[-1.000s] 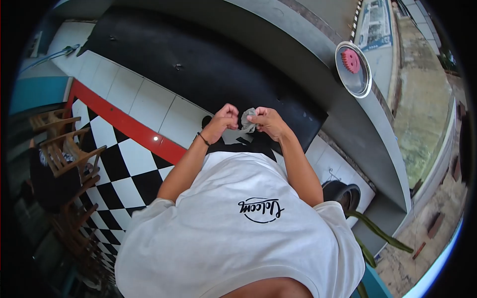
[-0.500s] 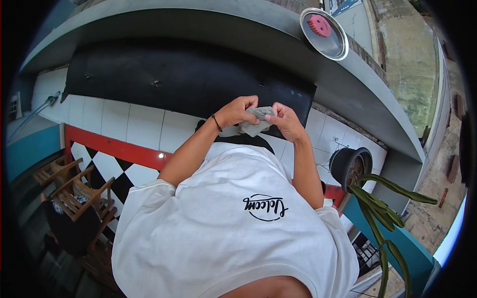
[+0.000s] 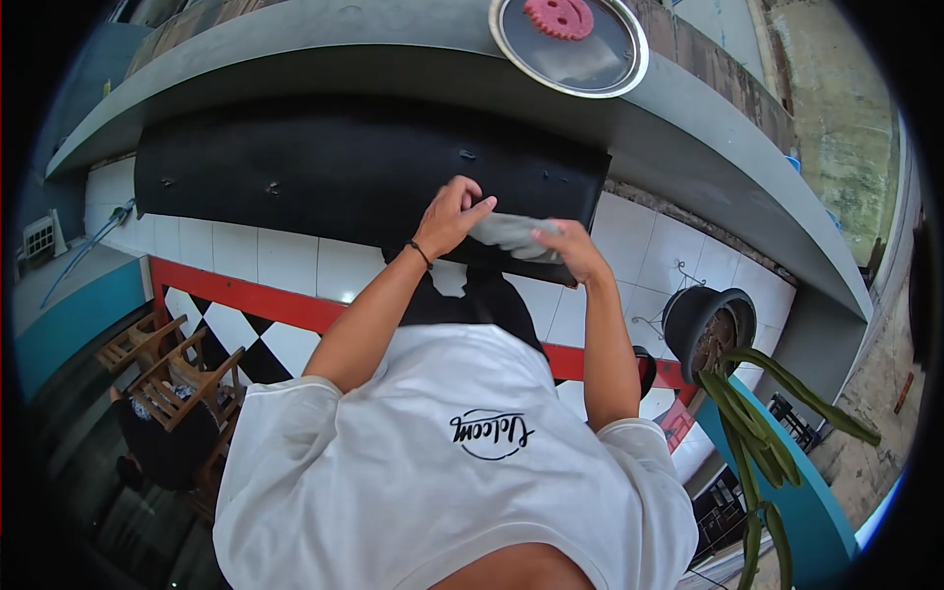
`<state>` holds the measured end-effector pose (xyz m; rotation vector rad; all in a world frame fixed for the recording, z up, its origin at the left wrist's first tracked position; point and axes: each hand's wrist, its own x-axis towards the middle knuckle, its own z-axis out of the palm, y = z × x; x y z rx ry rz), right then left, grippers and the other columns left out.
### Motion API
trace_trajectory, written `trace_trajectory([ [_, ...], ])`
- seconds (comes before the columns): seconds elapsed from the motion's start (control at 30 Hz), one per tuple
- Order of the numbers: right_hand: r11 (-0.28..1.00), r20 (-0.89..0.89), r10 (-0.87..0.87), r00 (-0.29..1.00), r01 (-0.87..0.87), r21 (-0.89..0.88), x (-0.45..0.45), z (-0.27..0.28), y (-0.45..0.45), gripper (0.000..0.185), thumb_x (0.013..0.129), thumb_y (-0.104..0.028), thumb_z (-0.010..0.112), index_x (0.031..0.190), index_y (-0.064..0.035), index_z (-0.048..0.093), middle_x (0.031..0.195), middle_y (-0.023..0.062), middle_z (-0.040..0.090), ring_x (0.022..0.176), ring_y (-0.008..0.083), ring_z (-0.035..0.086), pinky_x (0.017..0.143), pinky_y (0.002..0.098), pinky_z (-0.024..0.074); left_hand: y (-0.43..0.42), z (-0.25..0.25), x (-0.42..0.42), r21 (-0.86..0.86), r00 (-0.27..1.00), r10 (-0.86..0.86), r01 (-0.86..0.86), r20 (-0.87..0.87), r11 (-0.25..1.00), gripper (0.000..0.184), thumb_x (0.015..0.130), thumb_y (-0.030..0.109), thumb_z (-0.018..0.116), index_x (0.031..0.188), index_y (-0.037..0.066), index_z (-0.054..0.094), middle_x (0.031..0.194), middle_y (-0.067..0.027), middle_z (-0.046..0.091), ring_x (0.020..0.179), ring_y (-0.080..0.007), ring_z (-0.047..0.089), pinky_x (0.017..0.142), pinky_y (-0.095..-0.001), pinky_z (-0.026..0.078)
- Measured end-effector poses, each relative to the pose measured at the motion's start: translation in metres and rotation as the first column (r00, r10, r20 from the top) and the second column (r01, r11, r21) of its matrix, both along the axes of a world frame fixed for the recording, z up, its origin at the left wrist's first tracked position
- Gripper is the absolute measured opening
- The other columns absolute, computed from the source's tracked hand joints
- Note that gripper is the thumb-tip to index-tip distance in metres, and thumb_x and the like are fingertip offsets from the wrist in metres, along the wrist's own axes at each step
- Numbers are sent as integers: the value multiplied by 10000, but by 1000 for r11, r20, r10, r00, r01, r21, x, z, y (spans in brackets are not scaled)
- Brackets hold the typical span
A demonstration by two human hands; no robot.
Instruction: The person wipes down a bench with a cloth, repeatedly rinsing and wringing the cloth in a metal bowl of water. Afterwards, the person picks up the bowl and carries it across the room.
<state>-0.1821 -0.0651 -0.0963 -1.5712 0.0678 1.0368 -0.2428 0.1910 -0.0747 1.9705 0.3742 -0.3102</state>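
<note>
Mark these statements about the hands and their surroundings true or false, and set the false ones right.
1. A thin, crumpled, grey cloth-like piece is between the left hand and the right hand. True.
2. The wristband is on the right wrist. False: the thin black wristband is on the left wrist.
3. A pink, round, notched-edge piece lies on a round, silver-rimmed tray. True.
4. The wide flat surface just beyond the hands is yellow. False: that wide, flat surface is black.
5. A round black pot with long green stems is at the right of the picture. True.
</note>
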Motion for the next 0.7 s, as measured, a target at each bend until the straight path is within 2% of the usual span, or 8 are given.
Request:
trace_trajectory([
  [0.1, 920, 427, -219, 878, 331, -209, 37, -40, -28, 311, 874, -259, 697, 1011, 16, 646, 847, 96, 690, 747, 212, 631, 657, 330, 455, -22, -47, 1, 213, 951, 162, -222, 265, 951, 481, 887, 287, 709, 1250, 47, 502, 979, -76, 589, 922, -197, 542, 877, -332, 449],
  [0.23, 622, 703, -14, 711, 557, -551, 65, -77, -23, 344, 904, -245, 644, 1105, 31, 608, 1004, 199, 699, 908, 379, 674, 772, 425, 504, -7, -99, -73, -103, 951, 245, -267, -187, 958, 591, 885, 300, 712, 1341, 34, 446, 1079, -146, 639, 994, -267, 626, 895, -376, 496],
  [0.27, 655, 821, 13, 571, 615, -439, 66, -106, -21, 375, 921, -289, 618, 1142, 14, 607, 1140, 210, 666, 1057, 364, 641, 859, 471, 494, -2, -105, -98, -158, 924, 213, -273, -317, 949, 610, 895, 311, 701, 1365, 29, 432, 1105, -162, 645, 1001, -268, 646, 896, -375, 504],
  [0.37, 610, 698, 569, 434, 347, -713, 47, -181, -17, 454, 916, -346, 607, 1196, 11, 588, 1284, 205, 601, 1232, 343, 550, 989, 525, 424, 12, -112, -162, 119, 816, 242, -210, -525, 970, 655, 920, 324, 667, 1431, 34, 377, 1139, -180, 660, 1030, -261, 664, 919, -359, 500],
  [0.4, 516, 401, 622, 673, 34, -856, 40, -188, -10, 535, 901, -391, 605, 1252, 9, 553, 1385, 195, 532, 1327, 363, 459, 1095, 560, 307, 18, -107, -174, 194, 789, 247, -164, -563, 967, 663, 926, 323, 659, 1443, 34, 362, 1138, -180, 666, 1038, -259, 663, 923, -353, 497],
  [0.5, 493, 716, 354, 602, 530, -690, 41, -210, -3, 596, 913, -441, 565, 1311, 0, 520, 1433, 189, 487, 1332, 406, 440, 1135, 543, 260, 31, -116, -225, 164, 716, 413, -393, -563, 905, 645, 930, 289, 649, 1441, 29, 354, 1102, -170, 680, 1012, -263, 668, 905, -348, 501],
  [0.67, 437, 550, 482, 682, 358, -826, 47, -256, 17, 872, 947, -529, 467, 1523, 51, 162, 1605, 238, 131, 1494, 380, 121, 1173, 565, 148, 45, -119, -267, 266, 614, 530, -472, -585, 841, 665, 937, 225, 625, 1473, 29, 284, 1082, -141, 688, 970, -252, 668, 875, -345, 503],
  [0.7, 423, 618, 439, 652, 456, -783, 47, -266, 31, 857, 946, -507, 470, 1513, 64, 179, 1597, 249, 152, 1486, 398, 136, 1179, 558, 133, 48, -121, -272, 290, 613, 537, -461, -579, 839, 675, 935, 224, 626, 1476, 22, 277, 1079, -139, 688, 969, -250, 667, 875, -344, 504],
])
